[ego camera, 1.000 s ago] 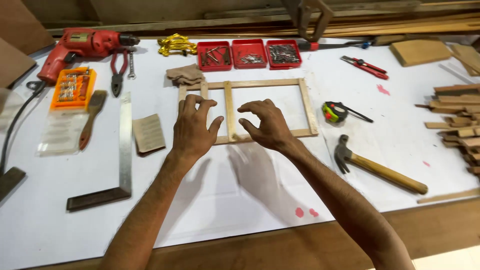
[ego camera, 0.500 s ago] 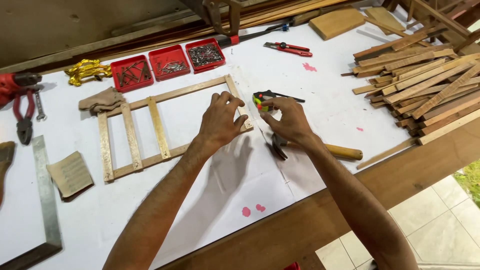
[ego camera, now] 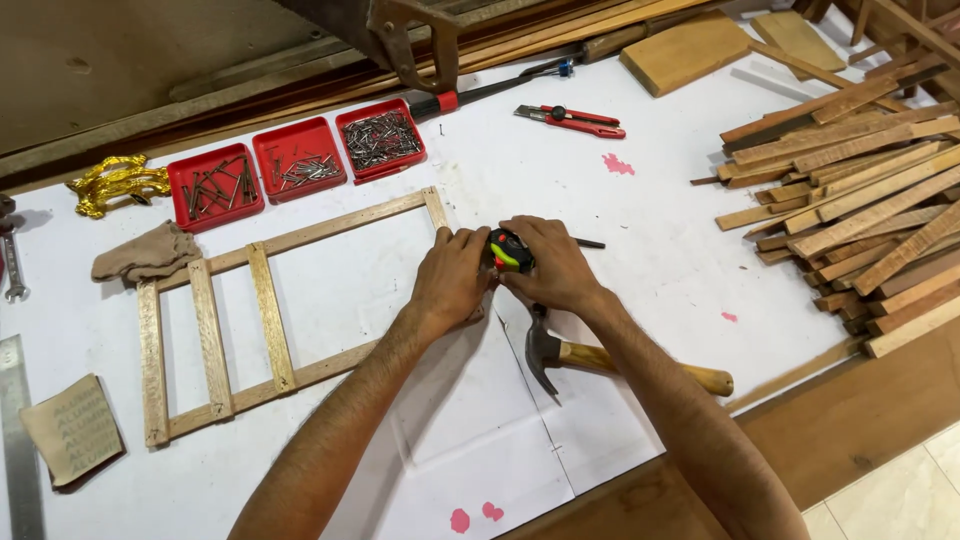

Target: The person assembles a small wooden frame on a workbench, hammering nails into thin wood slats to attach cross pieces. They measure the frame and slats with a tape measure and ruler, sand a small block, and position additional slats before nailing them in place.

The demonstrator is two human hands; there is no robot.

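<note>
Both my hands meet at the right end of the wooden frame (ego camera: 290,310). My right hand (ego camera: 555,265) curls over the tape measure (ego camera: 508,250), a black body with yellow-green and red trim, fingers wrapped round it from the 3 o'clock side. My left hand (ego camera: 452,278) lies at its 9 o'clock, fingers bent and close together, tips touching the tape's near side and resting over the frame's right upright; I cannot tell whether they pinch the blade tip. The tape sits just off the frame's right end, probably so the frame edge serves as a reference.

Hammer (ego camera: 610,360) lies at 5 o'clock from my hands, head toward me, handle under my right forearm, close for reach. Three red trays (ego camera: 295,160) of nails sit at 11 o'clock, beside the frame's far rail. Red utility knife (ego camera: 572,120) at 1 o'clock. Stack of wood strips (ego camera: 860,200) at 3 o'clock, well apart. Sandpaper (ego camera: 72,430) lies at 8 o'clock.
</note>
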